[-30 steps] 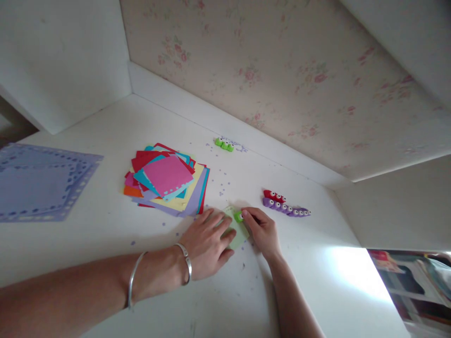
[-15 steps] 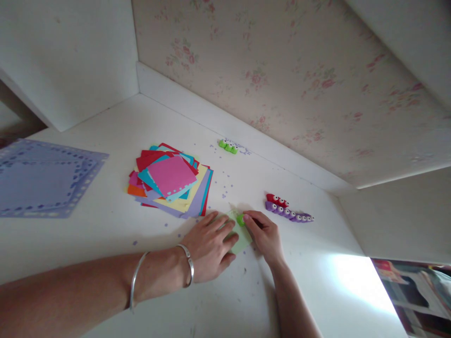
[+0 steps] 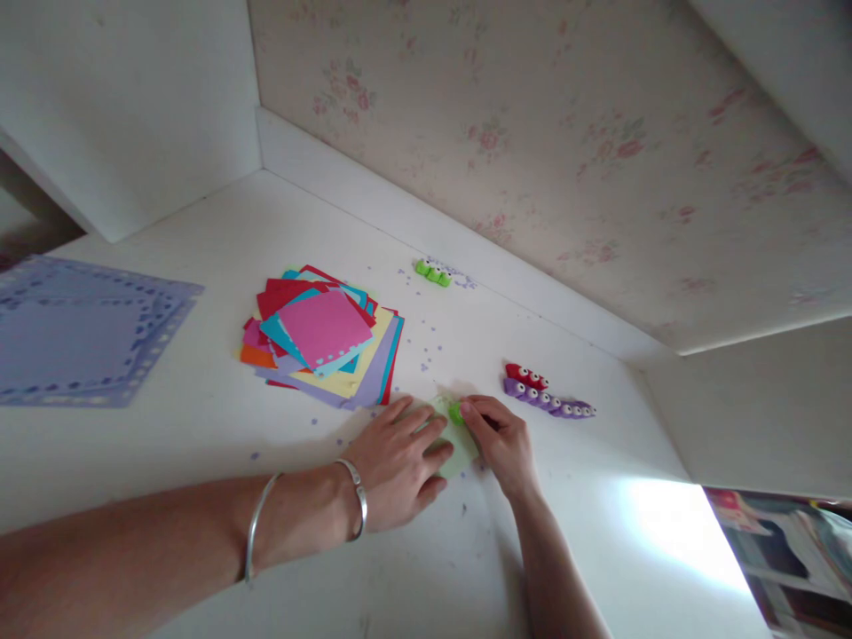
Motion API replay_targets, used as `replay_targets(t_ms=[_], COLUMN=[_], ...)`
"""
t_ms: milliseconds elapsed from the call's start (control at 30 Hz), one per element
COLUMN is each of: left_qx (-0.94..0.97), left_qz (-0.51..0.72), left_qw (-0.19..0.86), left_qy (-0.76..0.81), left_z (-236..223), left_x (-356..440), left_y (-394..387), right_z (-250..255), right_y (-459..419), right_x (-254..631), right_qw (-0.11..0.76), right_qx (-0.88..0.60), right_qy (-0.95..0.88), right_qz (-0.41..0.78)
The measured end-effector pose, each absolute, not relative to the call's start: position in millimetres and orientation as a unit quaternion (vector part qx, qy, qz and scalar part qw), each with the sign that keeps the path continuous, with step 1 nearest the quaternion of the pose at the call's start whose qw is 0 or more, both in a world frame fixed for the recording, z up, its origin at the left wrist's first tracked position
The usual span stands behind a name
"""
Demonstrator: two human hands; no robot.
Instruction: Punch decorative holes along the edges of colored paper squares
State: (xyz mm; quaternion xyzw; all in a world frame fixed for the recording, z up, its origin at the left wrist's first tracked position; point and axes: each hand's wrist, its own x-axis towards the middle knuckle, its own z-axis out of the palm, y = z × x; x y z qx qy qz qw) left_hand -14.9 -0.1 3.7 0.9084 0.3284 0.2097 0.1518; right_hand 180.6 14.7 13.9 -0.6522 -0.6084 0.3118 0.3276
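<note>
Your left hand (image 3: 398,463), fingers slightly spread, lies on the sheet (image 3: 459,450). Your right hand (image 3: 502,444) pinches the green piece (image 3: 455,413) at the sheet's far part. Pin firmly; work gently, avoiding creases.

Two shiny, silver-coloured metal bangles are worn on the left arm. The flat, rounded band (image 3: 361,504) sits at the wrist, just behind the left hand (image 3: 399,461) — small marks or a joint show on its upper part. The slimmer, plainer hoop (image 3: 250,537) circles the forearm farther up. The right hand (image 3: 504,444) and forearm are bare — skin only.
</note>
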Motion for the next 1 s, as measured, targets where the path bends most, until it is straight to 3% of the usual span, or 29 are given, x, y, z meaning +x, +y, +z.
replay_targets(t_ms=[300,1000], left_qx=[0.906,0.912], left_qz=[0.213,0.216], left_qw=[0.152,0.123], left_qy=[0.334,0.325], left_z=[3,6], left_x=[-14,-13], left_y=[-1,-5], right_z=[10,22], right_y=[16,22], right_x=[181,187], right_qw=[0.333,0.251], right_qx=[-0.652,-0.676], right_qy=[-0.607,-0.617], right_qz=[0.309,0.314])
